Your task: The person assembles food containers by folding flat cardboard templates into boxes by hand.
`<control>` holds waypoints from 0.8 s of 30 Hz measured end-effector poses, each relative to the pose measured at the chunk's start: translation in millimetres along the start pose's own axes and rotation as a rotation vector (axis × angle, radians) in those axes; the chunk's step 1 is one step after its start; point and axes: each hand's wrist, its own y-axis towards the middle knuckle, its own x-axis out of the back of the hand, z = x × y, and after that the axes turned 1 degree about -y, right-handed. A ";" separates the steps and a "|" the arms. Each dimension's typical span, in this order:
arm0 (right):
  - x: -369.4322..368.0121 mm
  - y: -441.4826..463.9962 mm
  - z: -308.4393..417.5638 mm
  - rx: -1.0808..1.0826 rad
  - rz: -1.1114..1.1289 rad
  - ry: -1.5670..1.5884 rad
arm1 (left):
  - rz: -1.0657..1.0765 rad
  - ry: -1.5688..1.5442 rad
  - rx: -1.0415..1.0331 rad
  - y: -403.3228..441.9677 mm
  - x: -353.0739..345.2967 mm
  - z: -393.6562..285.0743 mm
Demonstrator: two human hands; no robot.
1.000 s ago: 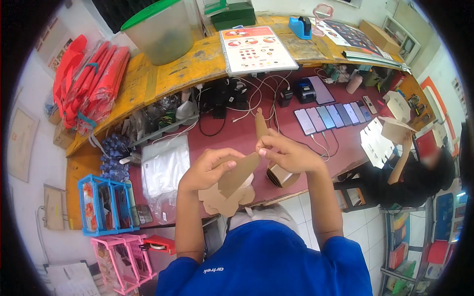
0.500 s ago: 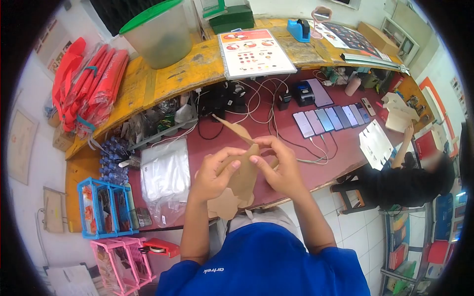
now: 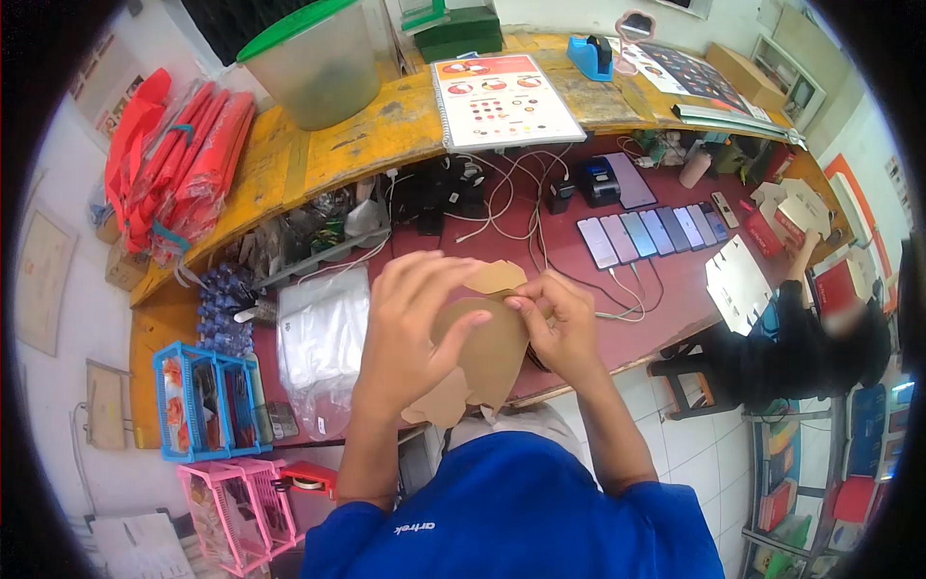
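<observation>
A brown cardboard box blank (image 3: 482, 343), partly folded, is held up in front of my body at the table's edge. My right hand (image 3: 561, 323) pinches its upper edge between thumb and fingers, near a raised flap (image 3: 497, 278). On the other side, my left hand (image 3: 410, 323) is open, its thumb and fingers spread beside the cardboard. Whether the left palm touches the blank I cannot tell. A lower flap (image 3: 441, 398) hangs near my lap. Left of the cardboard lies a stack of clear plastic bags (image 3: 323, 333) on the dark red table (image 3: 424, 259).
Several phones (image 3: 637, 234) lie in a row with white cables (image 3: 529, 207) behind the cardboard. Blue (image 3: 205, 405) and pink (image 3: 241, 502) baskets stand at left. A yellow wooden shelf (image 3: 318, 159) curves across the back. At right, another person (image 3: 810, 338) handles a box.
My left hand has let go of the upper edge and risen, its fingers spreading. The cardboard's long upright flap now lies lower, its broad face turned up. My right hand still pinches the edge.
</observation>
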 end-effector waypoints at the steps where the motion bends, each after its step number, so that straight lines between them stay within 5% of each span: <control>1: -0.1 2.4 1.1 0.072 0.003 -0.003 | 0.028 0.027 -0.062 5.5 -1.5 -0.4; 5: 3.1 6.5 5.9 0.109 0.034 -0.063 | 0.066 -0.113 -0.024 6.7 -25.7 11.7; 13: 0.7 -16.7 3.5 -0.079 -0.018 -0.032 | -0.209 -0.088 0.014 -4.5 -60.5 10.0; 24: -9.3 -39.8 -9.0 0.107 -0.144 -0.164 | -0.048 -0.113 0.005 -22.7 -61.6 15.6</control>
